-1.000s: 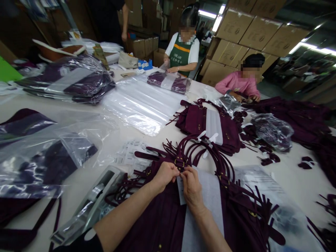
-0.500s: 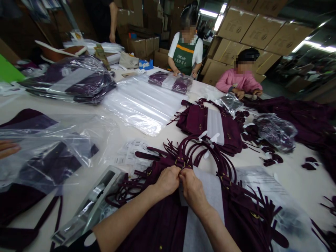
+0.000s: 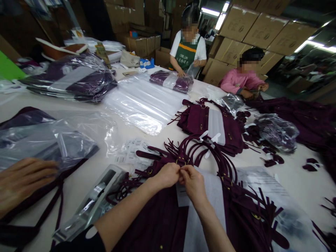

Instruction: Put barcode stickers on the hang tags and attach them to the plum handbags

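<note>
A stack of dark purple fringed bags [image 3: 157, 217] lies in front of me, with looped handles at its far side. My left hand [image 3: 169, 174] and my right hand [image 3: 191, 180] meet at the base of the handles on the top bag. Both are closed in a pinch, and what lies between the fingertips is too small to make out. A pale tag [image 3: 183, 196] hangs just below the fingers. Beside it, a strip of whitish wrapping [image 3: 210, 196] runs down the bags.
A tape dispenser [image 3: 91, 199] stands left of the bags. Another person's hand [image 3: 28, 180] rests by a plastic-covered bag [image 3: 65, 147] at the left. Clear plastic sleeves [image 3: 147, 101] and more purple bags [image 3: 199, 119] lie beyond. Two people are across the table [image 3: 141, 140].
The neighbouring hand at the left has come further in over the plastic-covered bag. My right-hand fingers have shifted slightly, showing more of the tag. Both people opposite have moved their hands.
</note>
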Demonstrator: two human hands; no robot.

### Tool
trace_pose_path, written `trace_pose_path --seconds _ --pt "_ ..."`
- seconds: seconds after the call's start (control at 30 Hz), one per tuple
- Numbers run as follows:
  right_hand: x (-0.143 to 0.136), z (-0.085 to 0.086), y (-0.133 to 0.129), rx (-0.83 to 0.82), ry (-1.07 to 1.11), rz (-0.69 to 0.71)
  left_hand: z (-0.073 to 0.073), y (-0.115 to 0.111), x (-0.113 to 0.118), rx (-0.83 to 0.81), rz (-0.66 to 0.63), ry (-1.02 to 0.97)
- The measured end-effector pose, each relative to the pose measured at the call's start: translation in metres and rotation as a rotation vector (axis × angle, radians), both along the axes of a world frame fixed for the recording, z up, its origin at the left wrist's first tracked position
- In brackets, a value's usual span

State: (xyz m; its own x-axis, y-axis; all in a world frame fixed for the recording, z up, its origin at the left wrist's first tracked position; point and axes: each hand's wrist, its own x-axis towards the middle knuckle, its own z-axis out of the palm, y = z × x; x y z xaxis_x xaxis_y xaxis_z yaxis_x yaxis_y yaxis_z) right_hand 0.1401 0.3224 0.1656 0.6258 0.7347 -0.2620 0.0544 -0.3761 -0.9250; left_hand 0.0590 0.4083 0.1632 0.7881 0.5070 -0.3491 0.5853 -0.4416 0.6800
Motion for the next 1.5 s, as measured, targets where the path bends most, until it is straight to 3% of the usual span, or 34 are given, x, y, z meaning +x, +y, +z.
trace_pose_path --seconds 0.23,0.4,0.73,0.9,1.07,1.5 --pt "-0.013 -0.018 -0.01 0.126 0.183 -0.134 -0.006 0.008 -0.001 -0.024 -0.026 -0.028" --pt "-0.017 -0.018 -0.008 0.255 0.3 -0.348 -0.011 -0.004 -0.006 0.111 -0.01 -0.127" --pt "-0.015 -0.02 -0.002 0.303 0.442 -0.524 -0.026 -0.016 -0.009 0.321 0.071 -0.423" --pt "-0.019 -0.023 -0.004 0.354 0.386 -0.519 -0.031 -0.02 -0.005 0.258 0.13 -0.531" --pt "-0.018 -0.028 -0.009 0.286 0.282 -0.423 -0.031 -0.017 -0.004 0.169 0.189 -0.564" --pt "-0.016 -0.018 -0.008 0.306 0.612 -0.418 -0.027 -0.017 -0.006 0.03 0.193 -0.568"
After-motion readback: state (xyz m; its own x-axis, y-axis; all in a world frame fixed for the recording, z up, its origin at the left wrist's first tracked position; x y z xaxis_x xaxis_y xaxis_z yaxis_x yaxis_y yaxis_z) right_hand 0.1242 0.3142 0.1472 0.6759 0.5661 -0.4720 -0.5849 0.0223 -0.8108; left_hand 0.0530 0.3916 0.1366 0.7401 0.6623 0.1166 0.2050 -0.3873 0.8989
